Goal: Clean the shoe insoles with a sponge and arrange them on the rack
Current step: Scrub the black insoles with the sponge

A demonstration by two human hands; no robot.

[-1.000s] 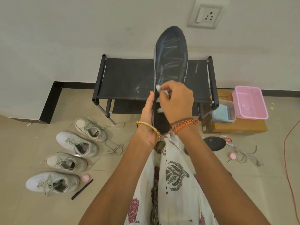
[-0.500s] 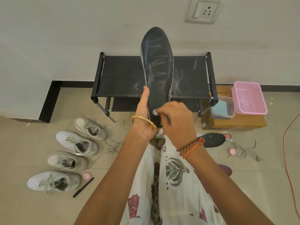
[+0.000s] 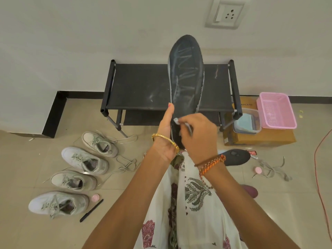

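The rack [image 3: 143, 87] stands against the wall ahead of me, its top shelf bare of insoles and streaked with pale marks. Four pale shoes [image 3: 84, 160] lie in a row on the floor to my left.

The insole [image 3: 186, 74] in hand is dark and held upright between me and the rack, its long axis running from heel at my hands to toe pointing up and away, with pale wet streaks across its upper half. A second insole [image 3: 235, 156] lies flat on the floor to my right, near the cardboard box [image 3: 260, 139].

My left hand [image 3: 166, 133] grips the heel end, thumb laid straight along the left edge. My right hand [image 3: 199, 135] is pressed against the lower face, fingers curled round a small pale sponge [image 3: 177, 121], only a corner of which shows. The hands are close together, both on the insole.

Judgement: the unwiped stretch lies at the heel, directly under my right hand; wiping is part done and racking not yet begun.
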